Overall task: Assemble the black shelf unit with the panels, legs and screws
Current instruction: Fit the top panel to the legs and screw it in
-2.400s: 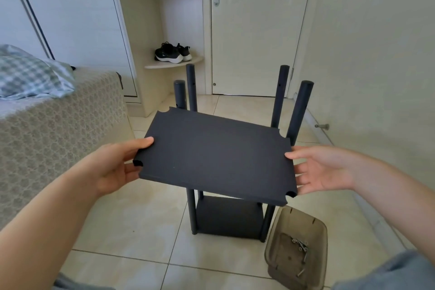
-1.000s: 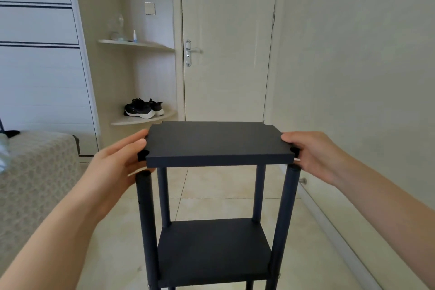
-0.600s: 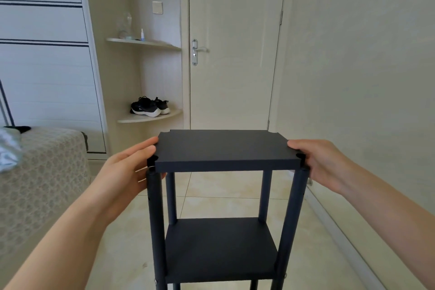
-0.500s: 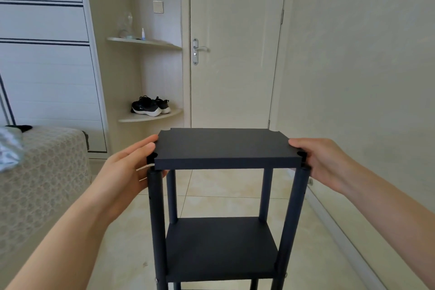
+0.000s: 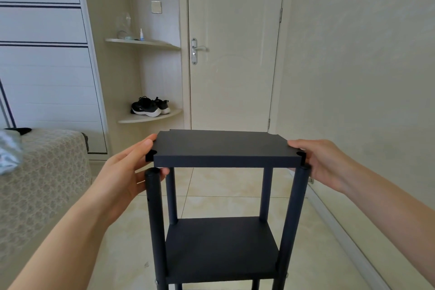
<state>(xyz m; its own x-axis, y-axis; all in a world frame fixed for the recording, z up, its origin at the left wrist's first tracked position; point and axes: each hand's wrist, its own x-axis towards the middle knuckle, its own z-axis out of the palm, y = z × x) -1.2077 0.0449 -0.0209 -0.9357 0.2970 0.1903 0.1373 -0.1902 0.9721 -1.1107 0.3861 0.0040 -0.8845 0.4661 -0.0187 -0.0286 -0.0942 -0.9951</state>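
A black top panel [image 5: 221,146] lies level across the tops of the four black legs. My left hand [image 5: 127,172] holds its left edge, fingers along the side and thumb underneath. My right hand [image 5: 327,162] grips the right edge with curled fingers. The front left leg [image 5: 155,219] ends just below the panel's notched corner, with a small gap showing. At the other front corner, the front right leg [image 5: 292,219] meets its notch. A lower shelf panel [image 5: 221,245] is fixed between the legs, and a screw head [image 5: 156,282] shows at its front left joint.
A bed with a patterned cover [image 5: 42,183] stands at the left. A closed door [image 5: 233,54] is straight ahead, and a plain wall [image 5: 364,77] runs close on the right. Black shoes [image 5: 150,107] sit on a corner shelf. Tiled floor [image 5: 223,195] lies under the unit.
The panel went from tilted and low in front of the legs to level on top of them. Over the last half second it has barely shifted, and both hands keep their hold.
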